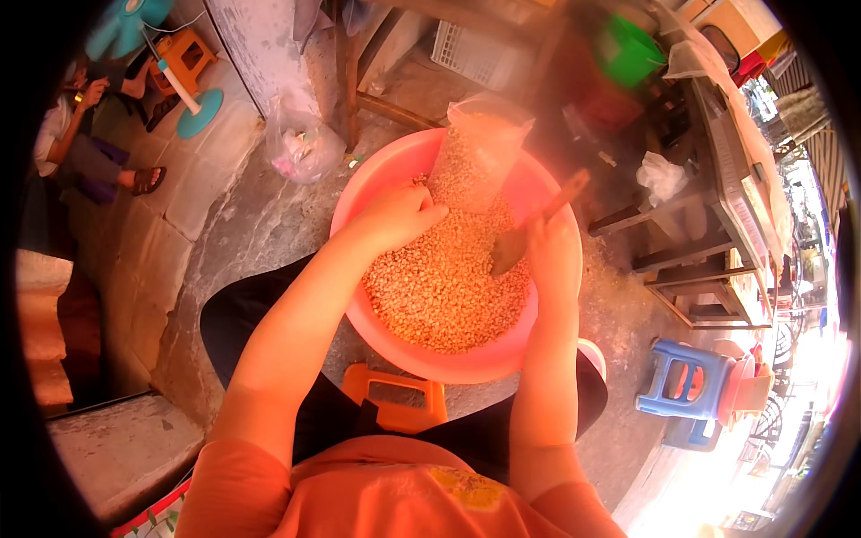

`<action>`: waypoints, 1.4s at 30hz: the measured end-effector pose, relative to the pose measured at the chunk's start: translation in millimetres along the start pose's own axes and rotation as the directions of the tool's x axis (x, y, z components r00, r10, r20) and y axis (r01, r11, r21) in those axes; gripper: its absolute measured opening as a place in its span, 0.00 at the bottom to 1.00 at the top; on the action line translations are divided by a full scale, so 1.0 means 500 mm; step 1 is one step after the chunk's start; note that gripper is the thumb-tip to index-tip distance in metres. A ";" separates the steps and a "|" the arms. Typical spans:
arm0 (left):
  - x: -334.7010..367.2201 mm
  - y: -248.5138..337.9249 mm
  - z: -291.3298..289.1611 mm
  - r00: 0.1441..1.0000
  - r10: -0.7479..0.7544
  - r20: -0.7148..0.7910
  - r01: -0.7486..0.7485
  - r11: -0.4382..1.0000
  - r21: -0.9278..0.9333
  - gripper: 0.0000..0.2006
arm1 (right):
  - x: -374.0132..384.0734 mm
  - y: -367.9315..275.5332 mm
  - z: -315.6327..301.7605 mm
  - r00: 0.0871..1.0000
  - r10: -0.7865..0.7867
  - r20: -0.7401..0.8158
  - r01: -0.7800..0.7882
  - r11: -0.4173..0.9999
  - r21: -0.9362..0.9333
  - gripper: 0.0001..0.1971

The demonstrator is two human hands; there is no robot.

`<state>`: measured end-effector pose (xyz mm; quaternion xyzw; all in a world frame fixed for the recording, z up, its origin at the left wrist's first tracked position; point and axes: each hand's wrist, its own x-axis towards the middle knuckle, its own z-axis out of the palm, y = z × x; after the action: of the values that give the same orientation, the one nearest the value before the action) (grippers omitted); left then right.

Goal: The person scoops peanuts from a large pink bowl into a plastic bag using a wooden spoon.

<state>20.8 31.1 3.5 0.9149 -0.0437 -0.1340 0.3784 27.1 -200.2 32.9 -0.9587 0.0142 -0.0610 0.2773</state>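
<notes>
A wide pink basin [348,211] stands in front of me, holding a heap of small tan kernels [439,305]; I cannot tell their exact kind. A clear plastic bag [477,157], partly filled with the same kernels, rests upright against the basin's far side. My left hand [399,217] is closed at the bag's lower left edge, thumb in front; its other fingers are partly hidden. At the basin's right side, my right hand [552,244] is wrapped round a scoop [509,252] with a wooden handle. The scoop's blade lies low over the kernels, pointing left.
An orange stool [395,397] is between my knees. A tied clear bag [303,148] sits by the wall. Wooden tables [695,211] and a blue stool [683,378] stand to the right, a green bucket [630,51] far right. Someone sits at far left near a teal fan [199,114].
</notes>
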 end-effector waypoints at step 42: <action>0.013 0.001 0.003 0.982 0.133 0.136 -0.084 0.944 -0.319 0.25 | -0.007 -0.019 -0.016 0.961 0.069 -0.268 -0.047 0.995 0.088 0.22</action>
<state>26.8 28.5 1.3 0.8264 -0.1019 -0.1890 0.5205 22.4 -196.3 44.3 -0.9286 0.0774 -0.1839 0.3129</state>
